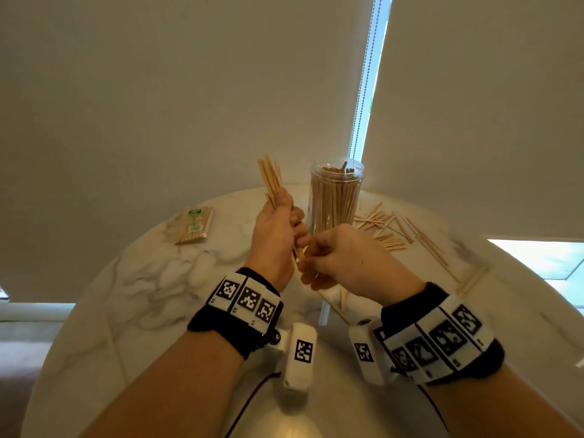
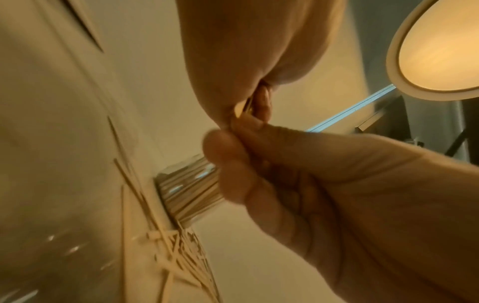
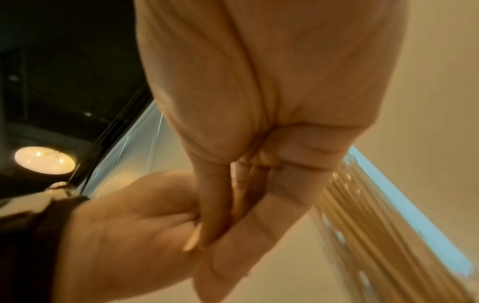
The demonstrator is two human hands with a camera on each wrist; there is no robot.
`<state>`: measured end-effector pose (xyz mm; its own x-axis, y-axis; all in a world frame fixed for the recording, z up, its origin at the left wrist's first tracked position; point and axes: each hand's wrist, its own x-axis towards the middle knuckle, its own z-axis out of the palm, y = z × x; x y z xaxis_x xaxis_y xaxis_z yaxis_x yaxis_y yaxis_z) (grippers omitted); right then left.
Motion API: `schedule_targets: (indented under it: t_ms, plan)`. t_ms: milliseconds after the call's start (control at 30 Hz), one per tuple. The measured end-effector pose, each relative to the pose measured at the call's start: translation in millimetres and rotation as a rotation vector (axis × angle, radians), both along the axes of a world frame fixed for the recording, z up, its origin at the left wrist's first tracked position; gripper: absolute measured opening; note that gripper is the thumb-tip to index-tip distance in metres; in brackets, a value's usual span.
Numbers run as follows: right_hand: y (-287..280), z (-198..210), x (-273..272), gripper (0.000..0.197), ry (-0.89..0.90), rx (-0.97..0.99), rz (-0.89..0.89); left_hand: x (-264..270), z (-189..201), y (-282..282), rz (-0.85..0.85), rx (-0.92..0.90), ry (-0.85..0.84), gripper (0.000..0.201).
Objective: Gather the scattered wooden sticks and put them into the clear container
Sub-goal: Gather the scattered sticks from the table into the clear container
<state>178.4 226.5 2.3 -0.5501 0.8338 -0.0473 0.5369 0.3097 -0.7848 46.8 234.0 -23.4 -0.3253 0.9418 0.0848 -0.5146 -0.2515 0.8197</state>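
Lying at the far left of the round marble table [image 1: 164,279] is a wrapped packet of sticks [image 1: 193,225], flat and well apart from the hands. Near the left edge of the table one single thin stick [image 1: 114,349] lies alone.

Toward the middle, the left hand [image 1: 274,230] is raised above the table and its fingers are curled around a bundle of wooden sticks [image 1: 270,175]. The bundle is held almost upright, a little tilted to the left, and its upper ends fan out above the fist. The lower ends come out under the hand, where the right hand [image 1: 344,259] meets them. The right hand's fingers are bent and pinch the bottom of the same bundle; the right wrist view shows a stick tip between thumb and fingers.

Just behind the two hands stands the clear container [image 1: 335,197], upright on the table and already densely filled with standing sticks. It has no lid on it.

To the right of the container, a pile of loose sticks [image 1: 384,227] lies crossed on the marble, and some longer sticks [image 1: 426,243] lie further right, toward the table's edge. A few more sticks [image 1: 343,300] lie under the right hand.
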Motion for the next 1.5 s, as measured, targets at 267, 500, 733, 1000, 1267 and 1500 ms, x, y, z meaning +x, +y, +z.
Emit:
schedule_targets:
  t_ms: [267, 500, 733, 1000, 1267, 1500]
  plan:
    - [6.6, 3.0, 24.2, 0.045, -0.66, 0.087, -0.027, -40.2, -0.9, -2.6, -0.039, -0.428, 0.65, 0.021]
    - [2.4, -7.8, 11.9, 0.028, -0.832, 0.232, 0.17, -41.4, -10.3, 1.9, -0.106, -0.557, 0.71, 0.018]
    - [-1.7, -4.5, 2.9, 0.017, -0.876, 0.31, 0.193, -41.3, -16.2, 5.4, -0.148, -0.589, 0.565, 0.016]
    - [-3.4, 0.1, -9.6, 0.023, -0.958, 0.28, 0.177, -38.3, -19.2, 8.6, -0.173, -0.501, 0.193, 0.029]
    - [-10.9, -5.0, -0.7, 0.037, -0.969, 0.27, 0.103, -40.4, -25.4, 5.5, -0.248, -0.406, -0.076, 0.041]
    - [-1.3, -0.3, 15.3, 0.011, -0.742, 0.042, -0.05, -40.3, -30.0, 5.4, -0.223, -0.413, -0.025, 0.032]
